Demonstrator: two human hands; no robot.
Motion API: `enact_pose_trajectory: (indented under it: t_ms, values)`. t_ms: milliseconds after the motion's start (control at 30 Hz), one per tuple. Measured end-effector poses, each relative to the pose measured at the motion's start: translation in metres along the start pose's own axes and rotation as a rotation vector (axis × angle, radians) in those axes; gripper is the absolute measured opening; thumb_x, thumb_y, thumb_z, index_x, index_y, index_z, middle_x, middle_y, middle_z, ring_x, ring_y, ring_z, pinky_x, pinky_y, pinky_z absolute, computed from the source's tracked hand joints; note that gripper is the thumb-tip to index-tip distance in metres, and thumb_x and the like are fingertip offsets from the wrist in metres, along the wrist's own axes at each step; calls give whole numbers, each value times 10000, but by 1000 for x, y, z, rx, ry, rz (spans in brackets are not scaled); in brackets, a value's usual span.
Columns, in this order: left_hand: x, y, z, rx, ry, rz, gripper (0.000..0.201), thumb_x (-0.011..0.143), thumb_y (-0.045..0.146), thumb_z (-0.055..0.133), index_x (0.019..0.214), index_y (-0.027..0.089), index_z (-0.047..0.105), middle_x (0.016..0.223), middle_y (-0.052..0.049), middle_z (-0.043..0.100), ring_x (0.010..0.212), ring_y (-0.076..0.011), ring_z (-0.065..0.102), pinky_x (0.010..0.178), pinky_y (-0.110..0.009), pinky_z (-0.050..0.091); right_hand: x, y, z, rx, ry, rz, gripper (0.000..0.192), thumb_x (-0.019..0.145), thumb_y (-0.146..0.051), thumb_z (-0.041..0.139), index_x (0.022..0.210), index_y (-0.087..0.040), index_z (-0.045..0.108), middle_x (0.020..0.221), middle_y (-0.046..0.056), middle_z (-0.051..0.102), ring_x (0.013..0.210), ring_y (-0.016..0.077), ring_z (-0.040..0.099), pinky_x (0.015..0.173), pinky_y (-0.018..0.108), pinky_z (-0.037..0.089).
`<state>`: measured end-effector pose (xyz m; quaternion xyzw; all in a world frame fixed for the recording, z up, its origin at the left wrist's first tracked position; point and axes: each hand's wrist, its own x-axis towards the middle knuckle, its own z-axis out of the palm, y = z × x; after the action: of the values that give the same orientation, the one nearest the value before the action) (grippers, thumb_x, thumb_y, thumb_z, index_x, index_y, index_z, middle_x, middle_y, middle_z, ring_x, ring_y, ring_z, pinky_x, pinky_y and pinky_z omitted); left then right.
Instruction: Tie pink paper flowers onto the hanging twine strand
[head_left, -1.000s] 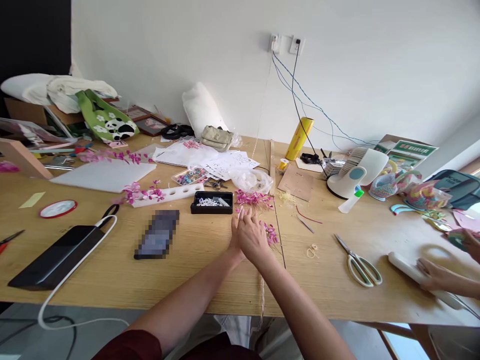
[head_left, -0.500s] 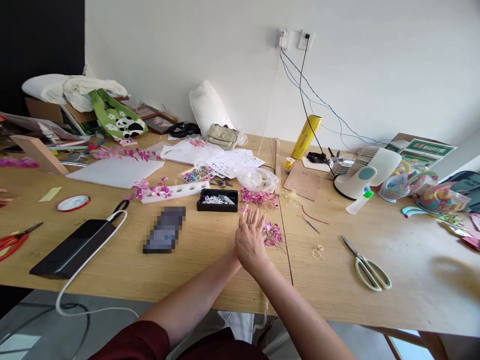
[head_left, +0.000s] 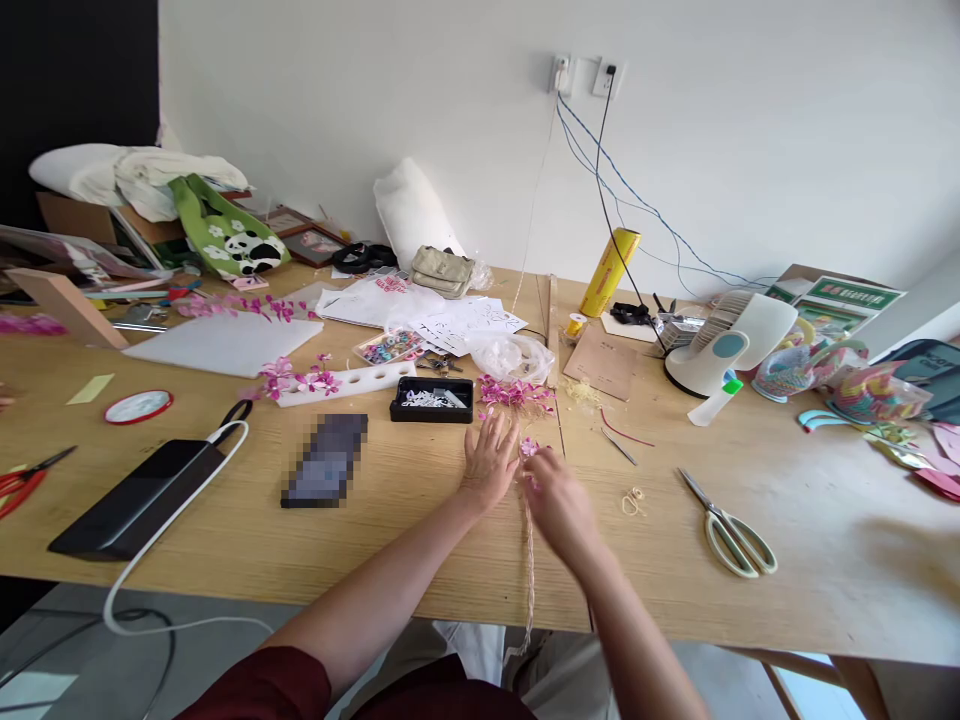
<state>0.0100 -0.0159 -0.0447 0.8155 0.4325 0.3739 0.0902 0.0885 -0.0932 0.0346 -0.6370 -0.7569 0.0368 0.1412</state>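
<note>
Near the middle of the frame, the left hand (head_left: pixel 489 462) is laid flat on the wooden bench (head_left: pixel 225 530), fingers spread and holding nothing, just left of a small pink flower cluster (head_left: pixel 529 447). The right hand (head_left: pixel 559 505) is seen blurred just right of it, with its fingertips at the cluster and at the top of a pale twisted cord (head_left: pixel 529 560); whether the cord is pinched cannot be told. The cord is stretched from the cluster toward the lower edge of the frame and is hung over the bench's front edge. Just above the hands, a loose heap of pink blossoms (head_left: pixel 516 394) is found beside a black tray (head_left: pixel 433 401) of small white pieces. A blurred dark phone (head_left: pixel 325 461) is placed to the left of centre, and a black power bank (head_left: pixel 136 497) with a white cable further left. Cream-handled scissors (head_left: pixel 729 527) are lain at the right, well apart from the hands
</note>
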Motion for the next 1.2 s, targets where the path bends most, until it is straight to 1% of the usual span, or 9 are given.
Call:
enact_pose_trajectory:
  t_ms: [133, 267, 333, 433, 567, 700, 833, 967, 1200]
  values:
    - [2, -5, -1, 61, -38, 43, 519, 773, 159, 513, 1273, 205, 378, 1350, -140, 367, 1267, -297, 288, 997, -575, 200, -54, 104, -27, -109, 202, 332, 252, 828, -234, 379, 861, -173, 621, 985, 111, 579, 918, 219, 517, 830, 347, 400]
    - [4, -7, 1, -59, 5, 88, 471, 768, 101, 482, 1226, 193, 423, 1255, -117, 469, 1212, -242, 375, 1019, -506, 258, -116, 203, -38, -325, 187, 847, 335, 792, -289, 373, 1023, -214, 604, 1155, 115, 528, 1019, 316, 471, 789, 465, 401]
    - [5, -8, 2, -155, 20, 108, 438, 770, 76, 456, 1193, 190, 452, 1194, -107, 512, 1169, -216, 421, 1006, -457, 320, -139, 232, -36, -307, 123, 968, 356, 781, -322, 370, 1038, -262, 609, 1184, 103, 526, 1047, 345, 458, 757, 497, 404]
    - [5, -10, 4, -274, 25, 110, 409, 773, 46, 419, 1151, 187, 485, 1115, -92, 557, 1096, -187, 484, 957, -393, 400, -157, 255, -28, -263, 61, 980, 386, 790, -354, 348, 1080, -306, 597, 1220, 72, 521, 1011, 337, 495, 736, 487, 413]
    - [5, -12, 5, -348, 31, 87, 338, 787, 45, 402, 1072, 173, 531, 1034, -77, 597, 1001, -167, 540, 898, -350, 446, -163, 278, -25, -291, 60, 917, 404, 813, -341, 316, 1113, -322, 586, 1237, 39, 519, 1016, 316, 498, 773, 467, 402]
    - [5, -10, 5, -385, 38, 62, 276, 812, 86, 404, 1032, 166, 549, 968, -76, 611, 903, -153, 576, 810, -312, 485, -156, 290, -34, -324, 109, 961, 376, 786, -330, 372, 1065, -276, 617, 1172, 102, 551, 977, 330, 511, 715, 457, 407]
    - [5, -6, 4, -398, 39, 70, 267, 823, 101, 400, 1034, 169, 549, 958, -76, 617, 895, -151, 578, 808, -310, 480, -132, 263, -35, -284, 212, 823, 348, 771, -253, 393, 1033, -202, 616, 1128, 129, 565, 965, 278, 536, 763, 397, 415]
    - [4, -4, 2, -416, 34, 94, 265, 830, 98, 390, 1026, 174, 553, 957, -72, 626, 910, -150, 574, 816, -306, 471, -101, 223, -23, 72, 44, 502, 342, 759, -259, 452, 1070, -200, 582, 1013, 67, 616, 822, 171, 602, 733, 273, 446]
    - [2, -3, 1, -392, 12, 98, 229, 828, 107, 409, 959, 175, 585, 887, -60, 635, 837, -147, 587, 761, -282, 477, -79, 213, -18, 32, -79, 356, 288, 810, -291, 429, 1002, -197, 621, 941, 57, 617, 800, 154, 596, 708, 247, 413]
